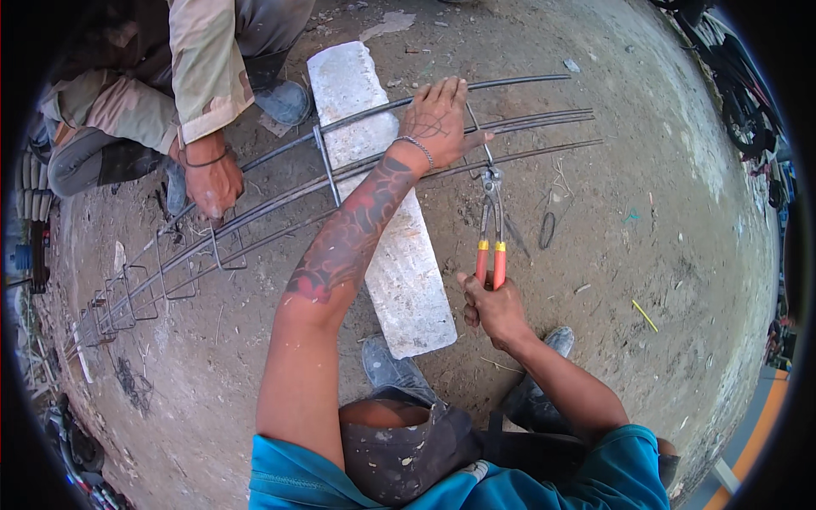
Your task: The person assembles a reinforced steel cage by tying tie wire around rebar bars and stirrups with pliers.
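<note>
My tattooed left hand (pixel 438 115) lies over the long steel reinforcing bars (pixel 544 121), its fingers stretched out past the far bar and its thumb out to the side. In my right hand (pixel 495 311) are the red handles of a pair of pincers (pixel 491 212). Their jaws meet the nearest bar beside a square wire stirrup (pixel 473 115), partly hidden by my left hand. Whether the jaws grip a tie wire is too small to tell. Another stirrup (pixel 325 161) stands on the bars to the left.
A pale concrete block (pixel 399 272) lies under the bars. At the left, a co-worker's hand (pixel 212 183) touches the bars near several stirrups (pixel 127 297). Loose wire loops (pixel 547 229) and a yellow strip (pixel 644 315) lie on the dirt floor. My boots are below.
</note>
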A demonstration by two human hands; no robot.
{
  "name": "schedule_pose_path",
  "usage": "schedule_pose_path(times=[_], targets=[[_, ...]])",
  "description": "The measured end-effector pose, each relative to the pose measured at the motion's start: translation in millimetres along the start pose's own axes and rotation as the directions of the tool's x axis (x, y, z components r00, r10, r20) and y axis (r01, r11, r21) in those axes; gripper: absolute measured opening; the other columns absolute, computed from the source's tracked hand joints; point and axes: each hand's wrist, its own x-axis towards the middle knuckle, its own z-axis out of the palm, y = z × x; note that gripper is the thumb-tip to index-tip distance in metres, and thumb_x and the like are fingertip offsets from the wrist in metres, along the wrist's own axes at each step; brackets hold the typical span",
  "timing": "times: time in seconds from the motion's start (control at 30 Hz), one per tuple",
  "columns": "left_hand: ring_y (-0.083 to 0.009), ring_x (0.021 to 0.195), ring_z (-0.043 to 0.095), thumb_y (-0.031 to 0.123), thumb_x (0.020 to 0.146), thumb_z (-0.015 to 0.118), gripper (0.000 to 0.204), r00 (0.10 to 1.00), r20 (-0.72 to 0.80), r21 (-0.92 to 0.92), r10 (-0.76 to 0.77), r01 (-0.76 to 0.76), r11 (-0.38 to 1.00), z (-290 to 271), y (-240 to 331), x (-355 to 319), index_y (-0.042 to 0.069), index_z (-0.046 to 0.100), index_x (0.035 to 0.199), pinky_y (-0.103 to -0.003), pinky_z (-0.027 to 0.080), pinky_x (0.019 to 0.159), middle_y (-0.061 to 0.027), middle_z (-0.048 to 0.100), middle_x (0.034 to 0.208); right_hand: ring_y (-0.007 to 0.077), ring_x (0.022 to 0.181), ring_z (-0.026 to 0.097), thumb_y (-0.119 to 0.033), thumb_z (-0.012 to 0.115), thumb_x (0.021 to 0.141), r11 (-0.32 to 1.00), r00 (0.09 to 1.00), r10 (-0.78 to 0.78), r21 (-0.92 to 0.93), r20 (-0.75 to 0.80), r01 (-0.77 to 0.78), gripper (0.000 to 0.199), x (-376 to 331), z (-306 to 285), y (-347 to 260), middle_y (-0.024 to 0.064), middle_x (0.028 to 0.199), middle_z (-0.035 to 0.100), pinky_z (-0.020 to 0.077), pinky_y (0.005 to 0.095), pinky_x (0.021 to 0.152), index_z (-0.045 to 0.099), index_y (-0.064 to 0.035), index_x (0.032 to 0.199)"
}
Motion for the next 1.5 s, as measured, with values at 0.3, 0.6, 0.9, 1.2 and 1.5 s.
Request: schedule_pose_path(times=[0.3,0.6,0.9,1.2,1.5], targets=[[-0.0338,0.119,0.046,0.032,0.063,0.072,0.065,0.758,0.205,-0.614,0.619,-0.393,0.685,-43.2,131.5,-42.2,-0.002,0.054,0.116,-0.042,0.037,0.101,-0.0211,0.052,0.12,0.0388,0.065,0.061,-0.029,0.069,0.076,0.298,0.708,-0.685,-0.821,0.171,0.487,0.034,29.0,-80.3,23.7,0.0212,0.07,0.062,0.0502,0.0447,0.064,0.056,0.0025,0.074],[-0.0178,0.082,0.056,0.025,0.071,0.061,0.019,0.706,0.321,-0.191,0.631,-0.605,0.773,20.0,122.4,-63.7,0.006,0.06,0.074,-0.032,0.044,0.075,-0.0053,0.059,0.078,0.0372,0.085,0.064,-0.038,0.069,0.075,0.507,0.963,-0.27,-0.848,0.013,0.154,0.056,-12.3,-78.4,-29.9,0.025,0.092,0.063,0.0518,0.0439,0.074,0.049,0.0033,0.107],[-0.0177,0.072,0.053,0.02,0.072,0.058,0.012,0.691,-0.27,-0.183,0.67,-0.72,0.669,14.1,125.3,-63.4,0.008,0.057,0.073,-0.031,0.044,0.067,-0.0023,0.051,0.069,0.034,0.071,0.065,-0.029,0.07,0.078,0.977,0.89,0.16,0.059,0.427,-0.204,0.04,12.0,-102.8,-0.2,0.0202,0.092,0.064,0.0512,0.0453,0.061,0.054,-0.0007,0.102],[-0.0201,0.097,0.057,0.023,0.072,0.061,0.02,0.701,0.059,-0.311,0.711,-0.664,0.68,13.4,128.5,-82.5,0.008,0.058,0.085,-0.034,0.044,0.088,-0.0042,0.059,0.089,0.0342,0.088,0.064,-0.029,0.068,0.081,0.981,0.894,-0.004,0.174,0.449,-0.083,0.047,-8.9,-112.3,-9.4,0.0214,0.104,0.062,0.0507,0.0472,0.07,0.048,0.0036,0.109],[-0.0228,0.099,0.053,0.016,0.07,0.062,0.023,0.759,0.391,-0.261,0.521,-0.451,0.853,-2.8,159.0,-73.6,0.004,0.058,0.09,-0.036,0.042,0.091,-0.0077,0.057,0.097,0.0304,0.08,0.064,-0.031,0.07,0.077,0.348,0.792,-0.609,-0.915,-0.055,0.204,0.051,-25.9,-77.4,-12.2,0.0214,0.087,0.06,0.0498,0.0439,0.067,0.048,0.0049,0.105]])
